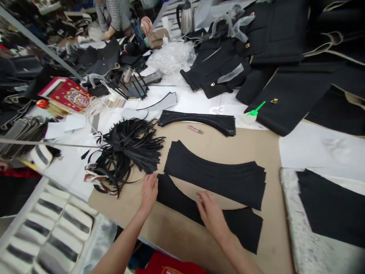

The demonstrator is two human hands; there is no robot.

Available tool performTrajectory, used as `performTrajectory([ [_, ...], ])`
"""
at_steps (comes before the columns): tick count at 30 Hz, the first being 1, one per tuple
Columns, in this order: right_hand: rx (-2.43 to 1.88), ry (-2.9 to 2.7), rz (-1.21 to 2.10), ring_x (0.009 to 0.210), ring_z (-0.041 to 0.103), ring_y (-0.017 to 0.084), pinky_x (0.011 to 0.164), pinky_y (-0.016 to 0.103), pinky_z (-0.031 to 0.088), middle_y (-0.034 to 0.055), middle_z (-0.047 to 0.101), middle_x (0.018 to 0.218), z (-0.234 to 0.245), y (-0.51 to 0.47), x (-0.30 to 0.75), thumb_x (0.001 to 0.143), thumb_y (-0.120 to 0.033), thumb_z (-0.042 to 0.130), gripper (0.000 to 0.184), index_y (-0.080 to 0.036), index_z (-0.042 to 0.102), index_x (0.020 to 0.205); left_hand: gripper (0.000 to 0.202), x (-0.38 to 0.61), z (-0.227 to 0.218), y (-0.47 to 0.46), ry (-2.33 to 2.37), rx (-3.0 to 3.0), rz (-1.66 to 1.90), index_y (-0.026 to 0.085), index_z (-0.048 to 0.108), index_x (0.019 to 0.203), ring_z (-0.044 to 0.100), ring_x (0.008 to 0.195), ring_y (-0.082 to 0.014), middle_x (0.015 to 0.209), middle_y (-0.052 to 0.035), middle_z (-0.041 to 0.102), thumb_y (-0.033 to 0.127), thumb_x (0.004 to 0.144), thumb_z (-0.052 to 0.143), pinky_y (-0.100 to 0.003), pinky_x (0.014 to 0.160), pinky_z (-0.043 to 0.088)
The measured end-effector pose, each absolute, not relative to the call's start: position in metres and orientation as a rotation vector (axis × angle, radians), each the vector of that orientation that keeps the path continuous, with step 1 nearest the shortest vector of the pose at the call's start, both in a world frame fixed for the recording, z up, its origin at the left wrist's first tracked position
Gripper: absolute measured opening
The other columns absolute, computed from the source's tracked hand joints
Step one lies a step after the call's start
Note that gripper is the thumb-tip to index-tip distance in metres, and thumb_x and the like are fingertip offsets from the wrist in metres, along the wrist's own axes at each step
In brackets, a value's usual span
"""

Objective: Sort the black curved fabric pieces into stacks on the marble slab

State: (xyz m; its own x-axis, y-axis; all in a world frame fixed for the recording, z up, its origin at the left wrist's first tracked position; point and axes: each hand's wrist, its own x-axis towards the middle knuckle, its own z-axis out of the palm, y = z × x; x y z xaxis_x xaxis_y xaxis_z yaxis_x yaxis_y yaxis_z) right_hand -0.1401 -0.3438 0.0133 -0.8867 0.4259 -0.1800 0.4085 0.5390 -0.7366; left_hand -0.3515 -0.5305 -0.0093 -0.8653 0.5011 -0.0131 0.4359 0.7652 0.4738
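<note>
Steadily, the left hand (149,192) worked at the black panel's (185,203) corner, grip unclear; the right hand (212,217), apart, loosely open, crossed its curve below the stack (216,171). Positioning, seemingly; the next move called for careful alignment.

Red printed box (68,96) left of black router (134,91); 1 steel kettle (187,19) beyond crumpled clear plastic (171,58).

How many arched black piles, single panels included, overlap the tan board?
3: a glossy stack at the back, a central matte stack, and a front panel under the right hand. Layers may be hidden.
</note>
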Motion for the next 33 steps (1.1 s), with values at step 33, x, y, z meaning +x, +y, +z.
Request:
performTrajectory([
  [33,-0.606,-3.151,1.075,0.085,0.064,0.015,0.073,0.026,0.051,0.0067,0.061,0.107,0.02,-0.463,-0.175,0.097,-0.019,0.041,0.022,-0.02,0.052,0.116,0.027,-0.318,-0.018,-0.633,2.293,0.047,1.197,0.017,0.061,0.081,0.064,0.078,-0.0222,0.078,-0.0043,0.066,0.044,0.074,0.06,-0.035,0.076,0.05],
])
